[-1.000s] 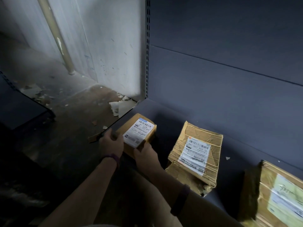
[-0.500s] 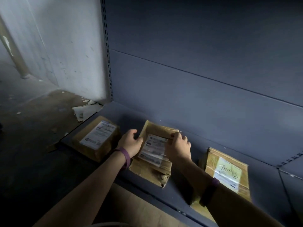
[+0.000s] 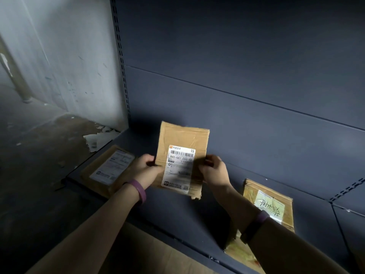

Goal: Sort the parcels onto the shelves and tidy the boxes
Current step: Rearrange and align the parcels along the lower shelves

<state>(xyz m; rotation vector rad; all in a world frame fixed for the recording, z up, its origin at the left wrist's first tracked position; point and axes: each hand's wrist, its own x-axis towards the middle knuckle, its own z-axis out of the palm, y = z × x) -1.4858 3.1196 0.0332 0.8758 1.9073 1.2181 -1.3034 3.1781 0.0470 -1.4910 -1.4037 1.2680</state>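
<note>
A worn brown cardboard parcel (image 3: 182,139) with a white barcode label and a torn lower corner is held up above the dark grey bottom shelf (image 3: 177,218). My left hand (image 3: 145,171) grips its left edge and my right hand (image 3: 214,171) grips its right edge. A second labelled parcel (image 3: 107,170) lies flat at the shelf's left end. A third parcel (image 3: 268,204), taped and with handwriting on its label, lies on the shelf to the right, partly hidden by my right forearm.
The shelf's grey back panel (image 3: 237,76) rises behind the parcels, with a slotted upright (image 3: 121,62) at its left. A pale wall (image 3: 59,56) and a dirty floor (image 3: 35,147) with paper scraps (image 3: 98,138) lie to the left. Brown cardboard (image 3: 158,258) shows below the shelf edge.
Both hands left the leftmost parcel, took the middle parcel by its sides and lifted it off the shelf, tilting it upright. The view shifted to the right.
</note>
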